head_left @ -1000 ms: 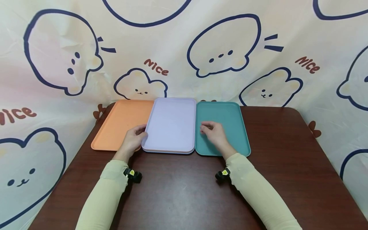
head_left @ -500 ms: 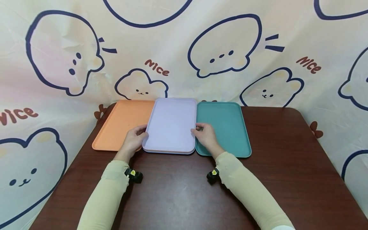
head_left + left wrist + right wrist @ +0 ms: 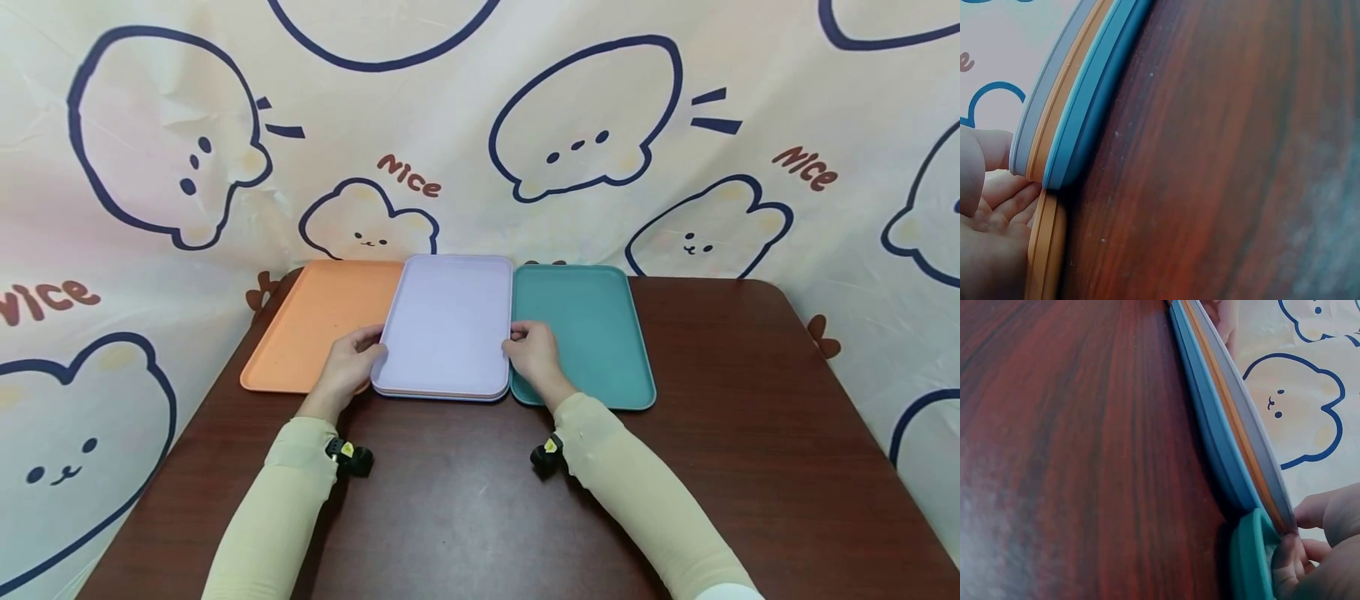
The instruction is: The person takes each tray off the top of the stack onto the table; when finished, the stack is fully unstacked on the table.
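Observation:
A lavender tray [image 3: 450,325] tops a stack in the middle. Below it the left wrist view shows an orange tray [image 3: 1060,106] and a blue tray [image 3: 1088,103] at the bottom. My left hand [image 3: 347,364] holds the stack's left edge, thumb at the lavender rim and fingers lower down. On the opposite edge my right hand [image 3: 536,357] pinches the lavender tray's rim between thumb and fingers. How many trays each hand grips, I cannot tell. My left hand is over another orange tray [image 3: 322,317]; my right is over a teal tray [image 3: 596,333].
The stack overlaps the left orange tray's edge and sits right beside the teal tray. All rest at the far side of a dark brown wooden table [image 3: 450,492]. Behind it hangs a cream cloth [image 3: 465,108] with bear drawings.
My right hand has moved left from above the teal tray to the stack's right edge and taken hold of the rim. My left hand and the trays stay in place.

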Demonstrator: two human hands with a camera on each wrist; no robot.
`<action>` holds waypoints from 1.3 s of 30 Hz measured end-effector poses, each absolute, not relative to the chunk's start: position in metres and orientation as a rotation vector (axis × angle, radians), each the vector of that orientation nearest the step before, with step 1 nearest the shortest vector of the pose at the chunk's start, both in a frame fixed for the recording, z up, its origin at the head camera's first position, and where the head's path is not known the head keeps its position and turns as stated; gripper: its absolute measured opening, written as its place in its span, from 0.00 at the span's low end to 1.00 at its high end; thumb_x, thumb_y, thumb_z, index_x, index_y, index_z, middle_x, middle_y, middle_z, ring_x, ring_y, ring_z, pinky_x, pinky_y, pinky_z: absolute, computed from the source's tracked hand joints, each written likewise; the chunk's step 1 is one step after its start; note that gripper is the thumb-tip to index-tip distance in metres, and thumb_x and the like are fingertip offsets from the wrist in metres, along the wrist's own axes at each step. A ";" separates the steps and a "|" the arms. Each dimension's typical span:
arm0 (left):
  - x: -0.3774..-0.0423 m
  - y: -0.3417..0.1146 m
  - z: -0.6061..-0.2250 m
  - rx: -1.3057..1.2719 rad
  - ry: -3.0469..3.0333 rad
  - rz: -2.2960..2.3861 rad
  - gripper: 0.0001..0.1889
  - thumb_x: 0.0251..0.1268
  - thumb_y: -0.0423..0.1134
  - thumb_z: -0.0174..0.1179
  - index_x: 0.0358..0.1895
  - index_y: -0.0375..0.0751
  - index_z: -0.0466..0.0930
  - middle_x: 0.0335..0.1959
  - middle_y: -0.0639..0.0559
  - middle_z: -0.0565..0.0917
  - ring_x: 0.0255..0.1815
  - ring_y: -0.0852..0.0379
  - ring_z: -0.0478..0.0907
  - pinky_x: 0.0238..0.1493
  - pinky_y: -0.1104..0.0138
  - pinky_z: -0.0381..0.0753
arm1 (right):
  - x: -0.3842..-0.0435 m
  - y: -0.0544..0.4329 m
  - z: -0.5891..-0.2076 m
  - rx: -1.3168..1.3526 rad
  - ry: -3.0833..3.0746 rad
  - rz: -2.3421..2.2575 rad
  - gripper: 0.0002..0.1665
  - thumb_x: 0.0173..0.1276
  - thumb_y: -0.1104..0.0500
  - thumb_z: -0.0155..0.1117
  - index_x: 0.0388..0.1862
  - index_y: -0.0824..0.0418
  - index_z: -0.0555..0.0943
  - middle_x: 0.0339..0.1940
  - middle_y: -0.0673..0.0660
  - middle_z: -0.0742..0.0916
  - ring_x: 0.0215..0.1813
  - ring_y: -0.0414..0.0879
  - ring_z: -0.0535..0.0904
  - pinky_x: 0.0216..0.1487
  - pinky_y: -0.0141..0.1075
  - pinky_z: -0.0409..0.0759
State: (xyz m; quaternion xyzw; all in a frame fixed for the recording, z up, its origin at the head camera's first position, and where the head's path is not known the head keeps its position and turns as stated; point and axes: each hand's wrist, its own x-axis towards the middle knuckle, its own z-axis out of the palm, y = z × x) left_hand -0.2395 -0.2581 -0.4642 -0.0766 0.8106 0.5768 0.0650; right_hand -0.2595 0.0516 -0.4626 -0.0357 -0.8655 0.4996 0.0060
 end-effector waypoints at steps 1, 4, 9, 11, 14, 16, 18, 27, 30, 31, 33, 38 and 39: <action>-0.240 -0.258 -0.464 -0.232 2.446 1.737 0.30 0.79 0.34 0.53 0.82 0.33 0.66 0.82 0.34 0.70 0.83 0.44 0.66 0.82 0.49 0.69 | -0.260 0.051 -0.463 -0.117 -2.703 1.570 0.23 0.68 0.67 0.62 0.60 0.70 0.87 0.48 0.65 0.91 0.51 0.55 0.86 0.53 0.43 0.85; -0.240 -0.258 -0.464 -0.244 2.447 1.728 0.30 0.80 0.34 0.53 0.82 0.34 0.67 0.82 0.34 0.70 0.83 0.44 0.67 0.81 0.49 0.71 | -0.259 0.052 -0.463 -0.127 -2.677 1.603 0.22 0.68 0.67 0.63 0.60 0.71 0.87 0.48 0.65 0.91 0.50 0.55 0.86 0.52 0.41 0.86; -0.241 -0.256 -0.465 -0.263 2.475 1.715 0.29 0.81 0.35 0.53 0.81 0.35 0.69 0.81 0.35 0.72 0.82 0.43 0.68 0.81 0.49 0.71 | -0.258 0.054 -0.461 -0.146 -2.624 1.649 0.22 0.68 0.66 0.63 0.59 0.70 0.88 0.48 0.64 0.90 0.48 0.53 0.86 0.47 0.36 0.84; -0.241 -0.256 -0.465 -0.251 2.492 1.710 0.28 0.82 0.36 0.51 0.81 0.35 0.69 0.81 0.34 0.72 0.82 0.42 0.68 0.81 0.49 0.70 | -0.258 0.055 -0.459 -0.153 -2.604 1.657 0.22 0.67 0.66 0.63 0.59 0.69 0.88 0.47 0.64 0.91 0.47 0.53 0.86 0.44 0.33 0.82; -0.240 -0.256 -0.465 -0.244 2.507 1.701 0.27 0.84 0.37 0.49 0.80 0.34 0.70 0.80 0.34 0.72 0.83 0.41 0.66 0.83 0.49 0.67 | -0.257 0.056 -0.455 -0.155 -2.582 1.662 0.23 0.67 0.65 0.63 0.59 0.69 0.88 0.48 0.64 0.91 0.47 0.53 0.87 0.41 0.31 0.81; -0.240 -0.256 -0.464 -0.227 2.505 1.701 0.27 0.85 0.37 0.48 0.81 0.34 0.69 0.81 0.34 0.71 0.84 0.41 0.65 0.84 0.48 0.65 | -0.256 0.057 -0.454 -0.159 -2.575 1.664 0.23 0.67 0.65 0.63 0.61 0.69 0.88 0.49 0.65 0.92 0.48 0.54 0.88 0.42 0.33 0.82; -0.239 -0.257 -0.464 -0.212 2.499 1.713 0.27 0.84 0.35 0.49 0.80 0.32 0.69 0.81 0.33 0.71 0.84 0.40 0.64 0.85 0.49 0.64 | -0.256 0.058 -0.453 -0.176 -2.557 1.677 0.24 0.69 0.65 0.62 0.63 0.69 0.87 0.51 0.66 0.91 0.51 0.55 0.88 0.45 0.35 0.84; -0.239 -0.255 -0.463 -0.129 2.523 1.709 0.29 0.79 0.28 0.53 0.80 0.27 0.66 0.81 0.30 0.69 0.85 0.38 0.64 0.86 0.51 0.63 | -0.249 0.057 -0.456 -0.258 -2.344 1.872 0.26 0.77 0.65 0.58 0.70 0.70 0.82 0.58 0.68 0.88 0.53 0.52 0.86 0.48 0.32 0.85; -0.239 -0.254 -0.463 -0.120 2.531 1.703 0.29 0.79 0.28 0.52 0.80 0.26 0.66 0.81 0.29 0.69 0.85 0.37 0.63 0.86 0.50 0.63 | -0.248 0.058 -0.457 -0.285 -2.291 1.906 0.25 0.77 0.65 0.58 0.69 0.70 0.83 0.57 0.68 0.88 0.50 0.50 0.86 0.44 0.29 0.83; -0.239 -0.254 -0.463 -0.117 2.531 1.703 0.29 0.79 0.28 0.52 0.80 0.25 0.66 0.81 0.29 0.69 0.86 0.36 0.63 0.86 0.50 0.63 | -0.248 0.058 -0.457 -0.292 -2.279 1.910 0.25 0.77 0.65 0.59 0.69 0.69 0.83 0.57 0.68 0.88 0.50 0.50 0.86 0.44 0.29 0.83; -0.239 -0.255 -0.464 -0.117 2.532 1.701 0.29 0.80 0.28 0.51 0.80 0.26 0.65 0.81 0.29 0.68 0.86 0.37 0.63 0.86 0.50 0.62 | -0.248 0.060 -0.458 -0.300 -2.259 1.922 0.24 0.77 0.65 0.58 0.69 0.69 0.83 0.57 0.68 0.88 0.51 0.51 0.86 0.44 0.29 0.83; -0.239 -0.258 -0.466 -0.125 2.520 1.702 0.29 0.81 0.28 0.51 0.81 0.27 0.65 0.82 0.31 0.68 0.86 0.39 0.62 0.86 0.51 0.62 | -0.247 0.067 -0.457 -0.305 -2.219 1.971 0.24 0.77 0.65 0.58 0.68 0.70 0.83 0.56 0.69 0.88 0.54 0.53 0.84 0.44 0.31 0.83; -0.239 -0.258 -0.466 -0.127 2.519 1.700 0.29 0.81 0.28 0.51 0.81 0.27 0.65 0.82 0.31 0.68 0.86 0.39 0.62 0.86 0.51 0.62 | -0.247 0.069 -0.456 -0.303 -2.209 1.984 0.24 0.77 0.65 0.58 0.68 0.70 0.83 0.56 0.69 0.88 0.54 0.53 0.84 0.44 0.31 0.83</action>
